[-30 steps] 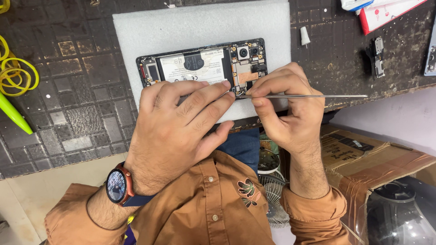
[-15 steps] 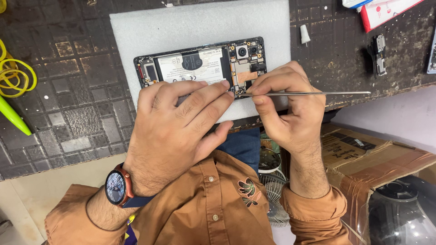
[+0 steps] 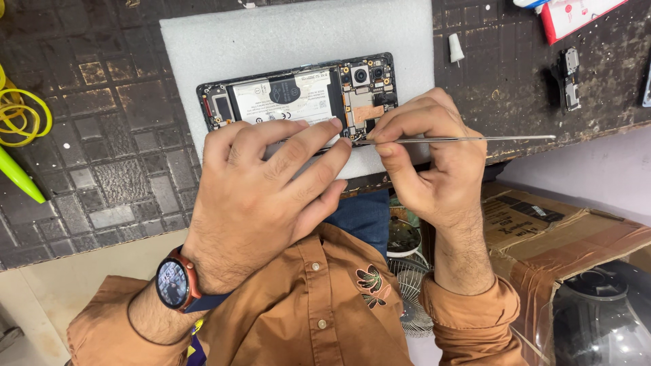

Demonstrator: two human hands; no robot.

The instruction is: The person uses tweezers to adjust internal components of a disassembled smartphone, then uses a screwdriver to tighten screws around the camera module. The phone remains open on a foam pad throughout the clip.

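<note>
Yellow loops (image 3: pixel 20 115): coiled at the far left edge of the dark tiled mat (image 3: pixel 102 169), with a green pen-like tip (image 3: pixel 19 177) just below them, well apart from the work.
Foam pad (image 3: pixel 203 41): pale grey sheet on the mat; the phone lies on it.
Phone (image 3: pixel 291 95): back cover off, lying lengthwise on the pad, battery and circuit board bare, cameras at its right end. Judging by this, opening is done; work inside the board end is under way and closing up is left.
Left hand (image 3: pixel 264 196): lies flat, palm down, fingers nearly straight, pressing the phone's near edge; it grips nothing, only steadies. A watch (image 3: pixel 175 281) sits on the wrist.
Tweezers (image 3: pixel 461 139): thin metal, lying level, tip at the board near the cameras, tail pointing right.
Right hand (image 3: pixel 427 163): fingers curled and pinched round the tweezers, just right of the left fingertips.
Phone relative to hands: beyond both, touching the left fingers, met by the tweezer tip.
Small white cap (image 3: pixel 456 49): on the mat right of the pad.
Small dark part (image 3: pixel 567 78): farther right, apart.
Cardboard box (image 3: pixel 576 230): below the bench edge, at right.
</note>
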